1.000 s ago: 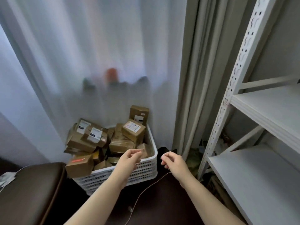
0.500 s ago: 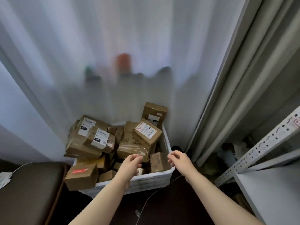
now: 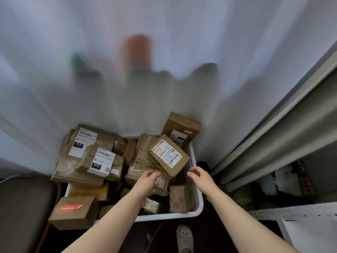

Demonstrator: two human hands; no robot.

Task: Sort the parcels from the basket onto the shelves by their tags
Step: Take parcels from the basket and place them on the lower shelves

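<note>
Curtain (image 3: 164, 92) backs the parcel-heaped basket (image 3: 199, 198) on dark floor (image 3: 131, 236); left hand (image 3: 148, 182), right hand (image 3: 201, 178) hover slack, empty.

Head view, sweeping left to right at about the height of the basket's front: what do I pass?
Dark seat → red-taped box → left hand → right hand → white shelf.
</note>
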